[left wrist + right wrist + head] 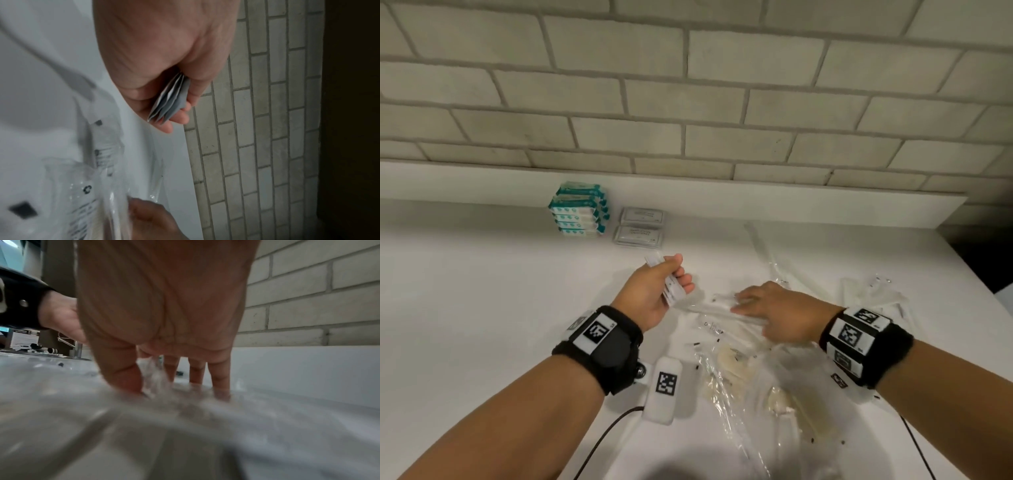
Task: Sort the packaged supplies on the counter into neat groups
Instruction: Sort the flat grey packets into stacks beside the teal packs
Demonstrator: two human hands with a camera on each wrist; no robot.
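Observation:
My left hand [678,277] hovers over the white counter [482,291] and grips a small stack of flat white packets [671,286]. In the left wrist view the packets [170,100] sit fanned between thumb and fingers. My right hand [746,303] lies to its right with straight fingers [219,378] pressing down on a pile of clear plastic packets [739,363]. The clear film [144,426] bunches up under my thumb. A stack of teal packs [578,209] and two piles of grey sachets [640,226] stand at the back.
More clear packets [873,294] lie at the right near the counter's edge, and a long clear sleeve [767,253] lies behind my right hand. A brick wall [688,102] above a white ledge bounds the back. Black cables [602,442] trail from my wrists.

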